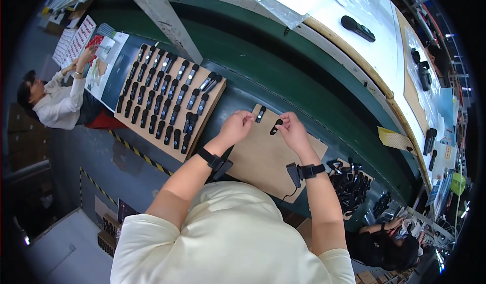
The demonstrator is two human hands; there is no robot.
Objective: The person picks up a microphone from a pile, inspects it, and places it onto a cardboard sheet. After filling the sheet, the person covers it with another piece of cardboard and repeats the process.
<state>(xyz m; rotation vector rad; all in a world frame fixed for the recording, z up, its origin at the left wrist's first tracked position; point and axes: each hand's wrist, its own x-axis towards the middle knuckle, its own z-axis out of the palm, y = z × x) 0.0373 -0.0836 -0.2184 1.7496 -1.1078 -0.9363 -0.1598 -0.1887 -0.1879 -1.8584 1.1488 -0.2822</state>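
My right hand (292, 132) pinches a small black handheld microphone (276, 127) over a brown cardboard sheet (263, 157). A second black microphone (260, 114), with a small pale display, lies on the sheet's far left part. Just left of it is my left hand (237, 128), its fingers curled together and apart from the microphone; nothing shows between them. Each of my wrists wears a black strap with a box-shaped device.
To the left, a cardboard-topped stack (167, 102) carries rows of similar microphones. A heap of black parts (349, 188) lies to the right. Above the bench runs a white shelf (324, 11) with a slanted metal post (162, 21). People work at far left and lower right.
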